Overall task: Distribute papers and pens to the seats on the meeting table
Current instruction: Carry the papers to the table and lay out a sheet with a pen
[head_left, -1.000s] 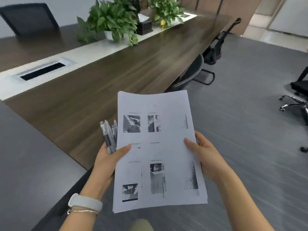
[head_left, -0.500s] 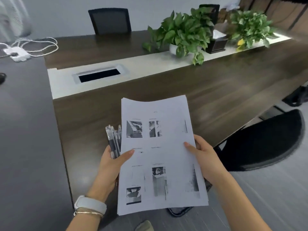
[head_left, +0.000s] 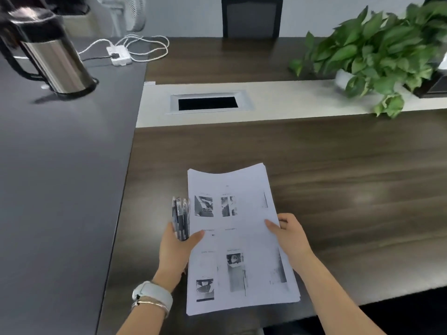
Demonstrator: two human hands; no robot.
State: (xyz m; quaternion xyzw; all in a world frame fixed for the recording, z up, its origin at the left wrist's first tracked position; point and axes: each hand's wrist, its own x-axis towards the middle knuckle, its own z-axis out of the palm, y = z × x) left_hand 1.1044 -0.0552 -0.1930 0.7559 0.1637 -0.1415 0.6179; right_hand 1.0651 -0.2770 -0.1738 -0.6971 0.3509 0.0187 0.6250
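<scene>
Kettle (head_left: 54, 59) far left on the surface (head_left: 338, 184). My left grip (head_left: 176, 250) is curled round the pens (head_left: 181, 217), thumb pinching the papers (head_left: 238, 238)' left edge. My right grip (head_left: 289, 235) pinches their right edge; stack held above the surface, plant (head_left: 377, 49) far right.

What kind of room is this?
Most likely an office meeting room: a long wooden table with a cable hatch in its middle strip, an office chair across it, and a potted plant.
</scene>
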